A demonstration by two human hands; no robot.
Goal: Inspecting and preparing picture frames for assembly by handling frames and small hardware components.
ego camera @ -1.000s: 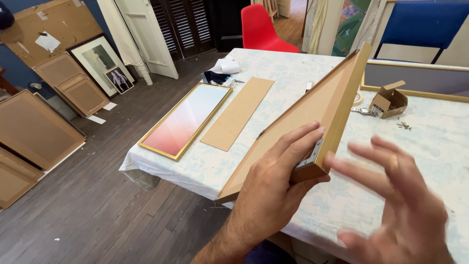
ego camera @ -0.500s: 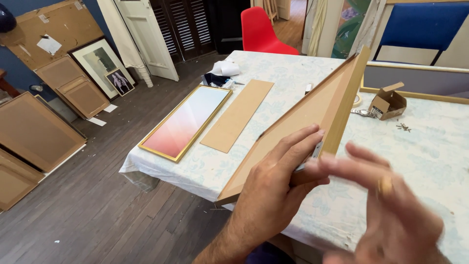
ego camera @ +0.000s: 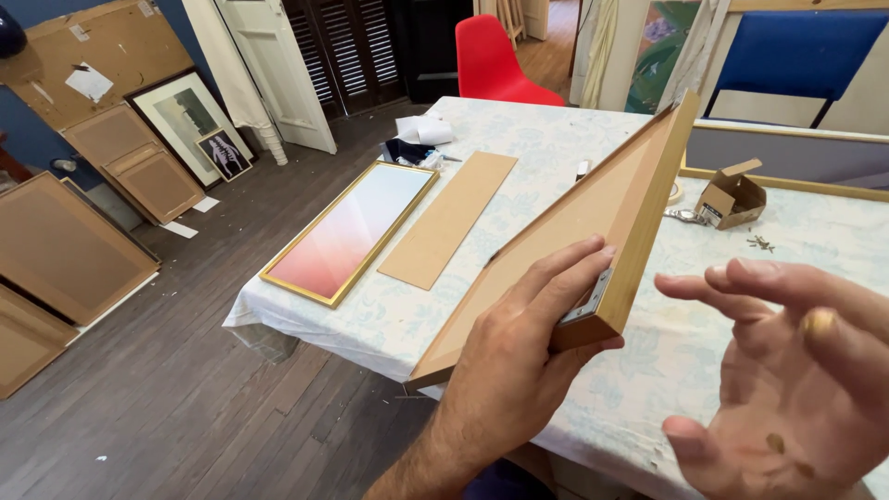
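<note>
Fingers (ego camera: 565,273) of my left hand (ego camera: 519,370) wrap over the near corner of a long wooden frame (ego camera: 593,218), and they grip it tight. I see the frame from its brown back side. It is lifted off the table and tilted, and it runs from the low middle of the picture up to the upper right. My fingertips lie flat on the brown back board, right by a small metal corner plate (ego camera: 585,298). My thumb is under the frame edge, so I cannot see most of it. My right hand (ego camera: 787,389) is in the lower right corner of the picture. It is spread wide and holds nothing. Its fingertips point at the frame corner and sit just beside it, but they do not touch it. Small brown bits stick to that palm. Under both hands is a table with a pale flowered cloth (ego camera: 389,315). On the cloth, left of the middle, lies a gold frame with a pink and blue picture (ego camera: 352,231). A plain brown board (ego camera: 449,218) lies just beside it. A small open cardboard box (ego camera: 732,194) stands in the upper right, with tiny screws (ego camera: 761,243) near it. A red chair (ego camera: 500,60) is at the top, past the table.
</note>
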